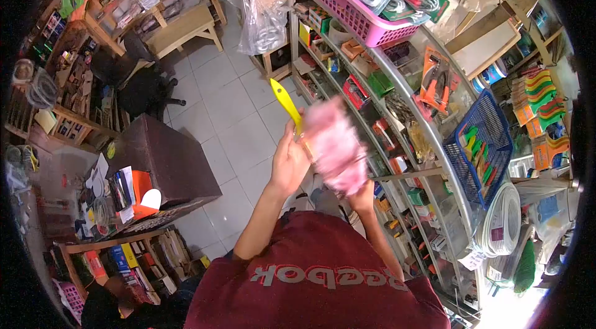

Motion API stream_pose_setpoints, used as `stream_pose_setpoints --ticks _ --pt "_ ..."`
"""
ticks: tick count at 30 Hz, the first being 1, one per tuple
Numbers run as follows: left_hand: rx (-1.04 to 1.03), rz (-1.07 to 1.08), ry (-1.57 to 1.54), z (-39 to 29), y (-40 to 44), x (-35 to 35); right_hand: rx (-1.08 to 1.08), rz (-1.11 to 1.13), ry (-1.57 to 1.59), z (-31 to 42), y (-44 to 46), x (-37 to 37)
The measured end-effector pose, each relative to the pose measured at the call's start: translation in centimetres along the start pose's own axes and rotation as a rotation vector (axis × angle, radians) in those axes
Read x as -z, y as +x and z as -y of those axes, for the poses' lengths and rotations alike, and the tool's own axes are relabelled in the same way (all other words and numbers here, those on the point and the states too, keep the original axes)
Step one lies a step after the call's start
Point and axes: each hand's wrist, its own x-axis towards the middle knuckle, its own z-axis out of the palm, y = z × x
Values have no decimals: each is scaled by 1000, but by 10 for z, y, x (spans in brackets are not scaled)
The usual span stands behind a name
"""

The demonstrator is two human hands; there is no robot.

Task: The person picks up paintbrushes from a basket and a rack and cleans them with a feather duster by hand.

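Presently, the left hand (290, 166) is found in the aisle beside the glass display case (428, 127), its fingers curled closed about the lower part of a yellow handle (286, 104). The handle has the outline of a paintbrush handle, with a hole near its tip; it slants up and away from the wearer, its free end pointing away from the display case. Its lower end meets a pink cloth (338, 152), which is blurred and lies between the handle and the display case; whatever the cloth covers cannot be seen.

The right hand (362, 197) is nearer the display case than the left and touches the near end of the cloth. Most of its fingers are hidden behind the fabric, so how far they are closed cannot be determined.

On top of the display case, at its far end, stands a pink basket (347, 3) containing packaged goods and cables. Nearer along the same top lie orange-packed pliers (436, 80), then a blue basket (498, 136) holding items with coloured handles, then a white cable coil (504, 220). Across the aisle from the display case stand a dark brown cabinet (177, 158) and, farther off, a wooden bench (180, 32).
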Motion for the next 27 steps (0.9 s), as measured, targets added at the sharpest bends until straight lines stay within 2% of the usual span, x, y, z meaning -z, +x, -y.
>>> stream_pose_setpoints --ticks 1,2,3,6,8,9,10,12,13,16,18,19,21,22,24,25,27 --pt "27 35 13 -3 0 -3 179 -270 294 11 0 -5" --pt "53 72 26 -4 0 -4 -58 -153 363 7 -3 0" --pt "60 86 35 -4 0 -3 -4 -161 586 -8 -5 -5" --pt "58 -56 1 7 0 -2 477 -268 248 -9 0 -5" --pt "6 65 -17 16 3 19 395 -244 -7 16 -2 3" --pt "39 -99 52 14 -1 12 354 -272 37 11 0 0" --pt "62 -55 45 9 0 8 305 -299 76 3 0 -3" --pt "131 18 16 5 -2 4 -16 -306 614 -31 -3 -14" --pt "114 2 53 6 -3 0 97 -387 483 -20 -8 -12" --pt "87 -89 63 20 -3 1 591 -491 -361 -42 -18 2" --pt "135 -36 92 18 -1 0 364 -384 104 1 -3 16" --pt "155 -9 102 16 0 -2 121 -375 187 11 0 24" --pt "174 4 134 17 1 -9 -14 -320 304 4 -3 28" --pt "171 -11 113 21 1 -5 92 -278 343 -18 -2 23" --pt "162 -42 71 30 2 2 476 -133 -98 -18 1 36" --pt "166 -63 113 33 1 4 560 -250 -188 -15 4 36" --pt "174 -107 196 32 -1 -2 99 -206 66 -16 3 33"
